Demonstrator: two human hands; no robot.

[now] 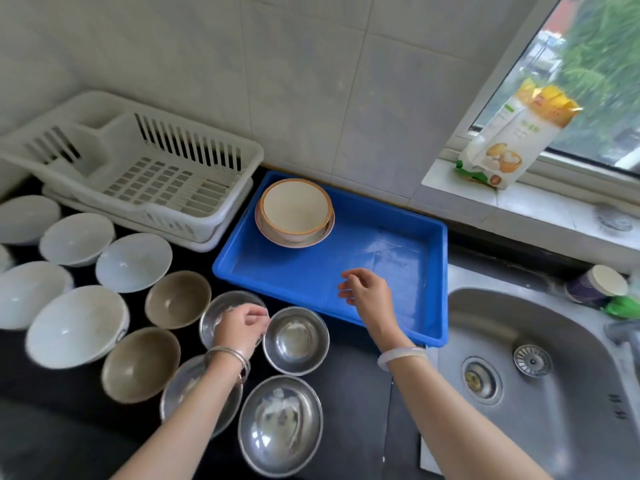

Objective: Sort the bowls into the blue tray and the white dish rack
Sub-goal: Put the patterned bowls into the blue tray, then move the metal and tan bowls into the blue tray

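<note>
A dark table (356,382) carries a spread of bowls beside a stainless steel sink (540,358). At the back left stands the white slatted plastic dish rack (145,168), with nothing in it. Just to its right lies the shallow blue plastic tray (408,271), and in the tray's far left corner sits a cream ceramic bowl with a brown rim (294,211), nested in a wider dish of the same kind.

On the table in front of the rack are several white ceramic bowls (76,325), two brown-grey bowls (140,363) and four shiny steel bowls (280,424) — all upright and close together.

The left hand (242,327) is over the far left steel bowl (221,311), its fingers bent and pinching that bowl's near rim; silver bangles ring the wrist. The right hand (369,294) hovers over the near part of the blue tray, fingers loosely curled and released, holding nothing — a pale bangle sits on that wrist.

A yellow and white food packet (512,140) leans on the window sill (554,206).
</note>
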